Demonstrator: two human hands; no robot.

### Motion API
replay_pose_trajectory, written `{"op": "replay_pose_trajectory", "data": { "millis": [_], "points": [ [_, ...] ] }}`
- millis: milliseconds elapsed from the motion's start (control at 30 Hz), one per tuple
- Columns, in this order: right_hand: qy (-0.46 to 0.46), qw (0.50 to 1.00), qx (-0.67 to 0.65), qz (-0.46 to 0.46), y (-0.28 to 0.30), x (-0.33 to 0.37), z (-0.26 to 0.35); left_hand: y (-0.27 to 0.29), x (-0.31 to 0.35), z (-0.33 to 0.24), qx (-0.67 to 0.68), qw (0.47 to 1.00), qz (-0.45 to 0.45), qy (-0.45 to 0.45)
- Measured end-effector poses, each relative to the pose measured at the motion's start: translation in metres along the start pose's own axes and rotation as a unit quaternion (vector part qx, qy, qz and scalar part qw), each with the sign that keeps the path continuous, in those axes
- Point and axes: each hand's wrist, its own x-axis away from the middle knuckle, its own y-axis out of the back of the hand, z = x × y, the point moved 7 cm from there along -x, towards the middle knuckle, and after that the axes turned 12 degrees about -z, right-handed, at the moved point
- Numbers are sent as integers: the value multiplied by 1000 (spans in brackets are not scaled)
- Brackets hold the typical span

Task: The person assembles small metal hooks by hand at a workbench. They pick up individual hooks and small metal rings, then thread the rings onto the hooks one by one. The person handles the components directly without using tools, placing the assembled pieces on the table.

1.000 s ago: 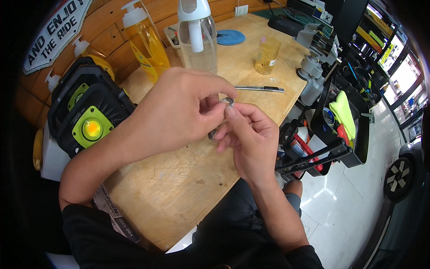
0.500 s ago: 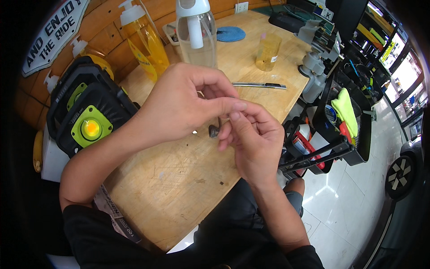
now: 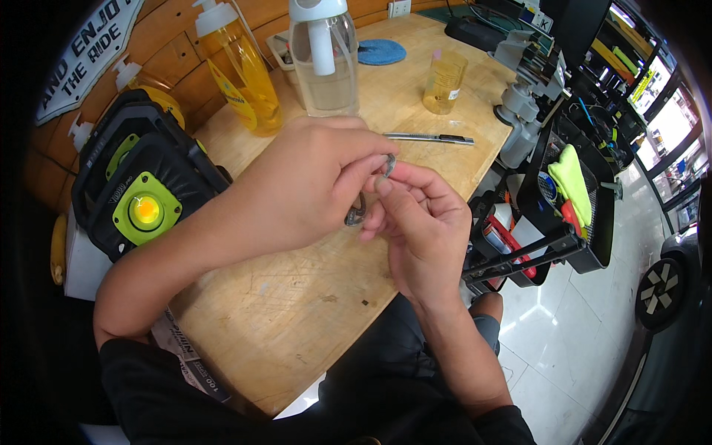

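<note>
Left hand (image 3: 311, 182) and right hand (image 3: 424, 226) pinch a small grey piece (image 3: 389, 165) above the table (image 3: 297, 311), its upper end newly uncovered, leaving the work in plainer view. A box cutter (image 3: 426, 138) lies at its two o'clock.

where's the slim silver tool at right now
In the head view, the slim silver tool lies right of upper centre on the wooden table, just beyond the right hand and on the near side of the amber cup.

I view a wooden table (image 3: 289, 319); plank wall (image 3: 169, 48), far left; glossy tiled floor (image 3: 552, 356), right; bright windows (image 3: 658, 148), far right.
</note>
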Motion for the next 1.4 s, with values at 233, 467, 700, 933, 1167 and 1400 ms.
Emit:
{"op": "replay_pose_trajectory", "data": {
  "millis": [233,467,700,933,1167,1400],
  "points": [
    [-12,1000,0,0,-2,0,0,3,0,1,4,1000,26,-2],
    [16,1000,11,4,0,2,0,0,2,1,2,999,-4,-48],
    [27,999,37,1,-2,3,0,-3,8,-3,-44,996,-36,-68],
    [6,1000,20,-17,-2,1,1,-2,0,4,12,1000,12,-16],
    [29,999,32,-13,-2,3,1,0,2,3,32,999,-1,-8],
    [18,999,32,-15,0,2,0,1,1,0,10,999,-2,-48]
  ]
}}
